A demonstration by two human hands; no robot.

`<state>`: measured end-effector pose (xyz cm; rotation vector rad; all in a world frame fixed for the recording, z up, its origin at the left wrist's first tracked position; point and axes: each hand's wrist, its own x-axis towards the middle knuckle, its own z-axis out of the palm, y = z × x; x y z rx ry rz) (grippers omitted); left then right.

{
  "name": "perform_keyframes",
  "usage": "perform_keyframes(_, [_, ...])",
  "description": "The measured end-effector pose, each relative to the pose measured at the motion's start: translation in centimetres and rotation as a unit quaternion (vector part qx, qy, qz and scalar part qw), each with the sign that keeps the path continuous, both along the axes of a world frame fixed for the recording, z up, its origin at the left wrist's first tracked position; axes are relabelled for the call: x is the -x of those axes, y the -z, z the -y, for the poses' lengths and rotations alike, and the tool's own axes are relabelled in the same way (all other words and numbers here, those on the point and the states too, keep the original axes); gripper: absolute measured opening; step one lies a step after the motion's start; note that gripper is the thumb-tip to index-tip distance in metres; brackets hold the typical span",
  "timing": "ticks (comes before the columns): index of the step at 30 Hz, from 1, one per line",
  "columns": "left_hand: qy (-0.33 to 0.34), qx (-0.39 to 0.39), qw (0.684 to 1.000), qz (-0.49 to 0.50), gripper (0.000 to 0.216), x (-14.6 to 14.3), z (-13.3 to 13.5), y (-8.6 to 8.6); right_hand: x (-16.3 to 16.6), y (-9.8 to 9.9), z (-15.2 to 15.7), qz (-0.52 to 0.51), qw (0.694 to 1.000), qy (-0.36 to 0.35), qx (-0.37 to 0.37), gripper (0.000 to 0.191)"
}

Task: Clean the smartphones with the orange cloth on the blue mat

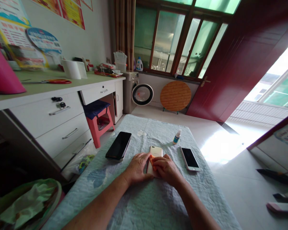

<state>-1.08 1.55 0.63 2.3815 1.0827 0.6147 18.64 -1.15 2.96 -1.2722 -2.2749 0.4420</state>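
A gold-backed phone [156,150] lies face down on the cloth-covered table, between my two hands. My left hand [138,167] grips its left edge, with the thumb at the near end and the fingers toward the far end. My right hand [166,167] pinches an orange cloth [153,161] and presses it on the phone's back. Part of the phone is hidden under the hands. To the left lies a black phone [119,145], dark screen up. On the right rest a white phone [190,158], screen up, and a small spray bottle [177,137], upright.
A light blue quilted cloth [139,127] covers the table. A desk [62,105] with drawers runs along the left, with a red stool [99,123] beside it. A waste bin [59,195] stands at lower left. A washing machine [129,92] with its door open is behind.
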Motion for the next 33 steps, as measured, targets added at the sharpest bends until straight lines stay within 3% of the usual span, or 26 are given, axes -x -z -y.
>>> perform_keyframes(7, [0.009, -0.001, 1.000, -0.010, 0.082, -0.1, -0.1, -0.3, -0.7, 1.4, -1.7, 0.050, 0.993, 0.106, -0.018, 0.029])
perform_keyframes(13, [0.006, 0.014, 1.000, -0.025, 0.081, -0.2, 0.0, -0.7, -0.8, 2.4, -2.4, 0.049, 0.986, 0.155, -0.018, 0.029])
perform_keyframes(20, [0.006, 0.018, 0.999, -0.035, 0.082, -0.1, -0.1, -0.6, -1.0, 1.5, -1.4, 0.027, 0.987, 0.155, 0.017, 0.021])
perform_keyframes(33, [0.019, 0.000, 1.000, -0.017, 0.084, 0.1, -0.4, -0.1, -1.0, 0.2, 0.0, 0.096, 0.977, 0.188, 0.039, 0.015])
